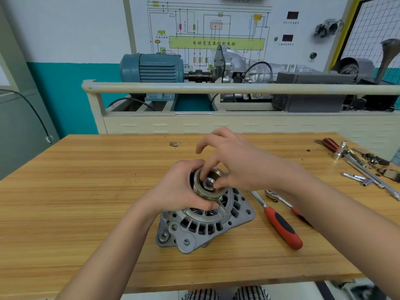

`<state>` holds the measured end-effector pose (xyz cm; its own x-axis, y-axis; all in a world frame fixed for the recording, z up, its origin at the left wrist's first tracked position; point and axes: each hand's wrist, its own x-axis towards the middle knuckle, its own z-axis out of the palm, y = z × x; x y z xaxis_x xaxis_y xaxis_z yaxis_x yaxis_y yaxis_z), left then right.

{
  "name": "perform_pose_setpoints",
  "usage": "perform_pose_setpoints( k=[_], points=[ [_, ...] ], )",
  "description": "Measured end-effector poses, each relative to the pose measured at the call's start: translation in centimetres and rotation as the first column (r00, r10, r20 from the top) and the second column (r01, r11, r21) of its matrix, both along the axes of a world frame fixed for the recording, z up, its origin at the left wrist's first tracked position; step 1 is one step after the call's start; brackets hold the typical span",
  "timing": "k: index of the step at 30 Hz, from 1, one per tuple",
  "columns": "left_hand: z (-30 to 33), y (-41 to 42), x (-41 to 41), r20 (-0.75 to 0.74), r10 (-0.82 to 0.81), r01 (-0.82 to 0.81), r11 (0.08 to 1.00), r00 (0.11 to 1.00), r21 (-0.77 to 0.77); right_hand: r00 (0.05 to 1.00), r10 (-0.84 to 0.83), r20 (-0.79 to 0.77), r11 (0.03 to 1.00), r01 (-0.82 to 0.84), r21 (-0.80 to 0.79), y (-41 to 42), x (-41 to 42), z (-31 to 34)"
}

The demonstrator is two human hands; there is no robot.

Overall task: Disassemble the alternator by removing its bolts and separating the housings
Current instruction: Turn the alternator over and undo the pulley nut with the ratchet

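A grey cast alternator (205, 226) lies on the wooden workbench (86, 202) with its pulley end facing up. My left hand (179, 189) grips the grooved brass-coloured pulley (202, 192) from the left side. My right hand (229, 161) reaches in from the right, and its thumb and forefinger pinch the hex nut (209, 183) at the pulley's centre. The other fingers of my right hand are raised and curled above the pulley. The housing's vented front cover and mounting ears show below my hands.
A red-handled driver (279, 224) and a ratchet (281, 200) lie just right of the alternator. More sockets, extension bars and small parts (363, 165) are scattered at the bench's far right. A training rig with a blue motor (151, 67) stands behind the bench.
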<state>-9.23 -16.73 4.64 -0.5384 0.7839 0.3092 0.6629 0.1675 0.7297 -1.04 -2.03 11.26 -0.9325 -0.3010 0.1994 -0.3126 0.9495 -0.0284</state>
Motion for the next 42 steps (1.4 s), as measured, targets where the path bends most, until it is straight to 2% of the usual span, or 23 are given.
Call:
perform_pose_setpoints(
  k=[2, 6, 9, 11, 14, 20, 25, 29, 35, 38, 40, 42],
  points=[
    [0.0, 0.0, 0.0, 0.001, -0.001, 0.001, 1.000, 1.000, -0.006, 0.999, -0.041, -0.033, 0.999, 0.040, -0.029, 0.1, 0.2, 0.2],
    [0.0, 0.0, -0.1, -0.003, 0.003, -0.003, 1.000, 1.000, -0.011, 0.993, -0.095, -0.076, 0.992, 0.101, 0.081, -0.7, 0.1, -0.6],
    [0.0, 0.0, -0.1, -0.002, 0.018, -0.018, 1.000, 1.000, -0.002, 0.996, -0.043, -0.082, 0.992, 0.052, 0.117, -1.1, 0.1, -0.9],
    [0.0, 0.0, -0.1, 0.003, 0.015, -0.015, 1.000, 1.000, 0.001, 0.999, -0.011, -0.031, 0.997, 0.013, 0.079, -0.8, 0.2, -0.5],
    [0.0, 0.0, 0.0, 0.003, 0.003, -0.003, 1.000, 1.000, 0.001, 0.998, -0.061, -0.006, 0.998, 0.061, -0.022, -0.1, 0.2, 0.6],
    [0.0, 0.0, 0.0, -0.002, -0.003, 0.003, 1.000, 1.000, -0.006, 0.989, -0.115, -0.095, 0.987, 0.124, 0.098, -1.0, -0.2, -0.6],
    [0.0, 0.1, 0.0, 0.011, 0.010, -0.010, 1.000, 1.000, -0.001, 0.999, -0.026, -0.039, 0.998, 0.028, 0.055, -0.9, 0.1, -0.6],
    [0.1, 0.1, 0.1, 0.016, 0.001, -0.001, 1.000, 1.000, -0.005, 0.994, -0.104, -0.031, 0.994, 0.103, -0.047, -0.3, 0.4, 0.2],
    [0.0, 0.1, 0.1, 0.008, 0.021, -0.021, 1.000, 1.000, -0.002, 0.983, -0.144, -0.110, 0.981, 0.157, 0.113, -1.4, 0.2, -1.1],
    [0.0, 0.1, 0.1, 0.012, 0.023, -0.023, 1.000, 1.000, 0.000, 0.994, -0.101, -0.046, 0.994, 0.102, 0.031, -1.2, 0.3, -0.6],
    [0.1, 0.1, 0.2, 0.011, 0.011, -0.011, 1.000, 1.000, -0.003, 0.993, -0.121, 0.007, 0.990, 0.121, -0.078, -0.7, 0.4, 0.2],
    [0.2, 0.0, 0.2, 0.007, 0.008, -0.008, 1.000, 1.000, -0.004, 0.988, -0.156, -0.012, 0.982, 0.154, -0.107, -0.4, 0.5, 0.6]
  ],
)
